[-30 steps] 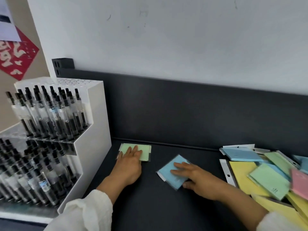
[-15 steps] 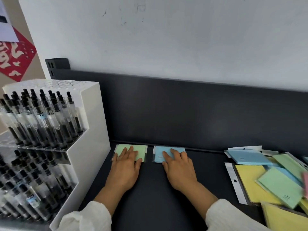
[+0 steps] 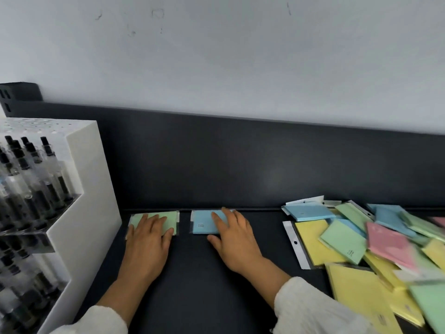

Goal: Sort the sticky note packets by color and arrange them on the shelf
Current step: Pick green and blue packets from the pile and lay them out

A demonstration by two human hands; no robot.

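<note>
Under left hand (image 3: 148,242): green sticky note packet (image 3: 172,218), flat on dark shelf (image 3: 192,285), far edge at back panel; fingers straight, pressing down. Just right, apart: blue sticky note packet (image 3: 202,225) under right hand (image 3: 234,242), fingers flat on top. Farther right, well apart: jumbled pile of mixed packets (image 3: 310,242). Left of left hand: white pen rack (image 3: 81,189).

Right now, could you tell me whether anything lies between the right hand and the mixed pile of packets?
Nothing visible does. Only bare dark shelf separates the right hand, resting on the blue packet, from the pile.
</note>
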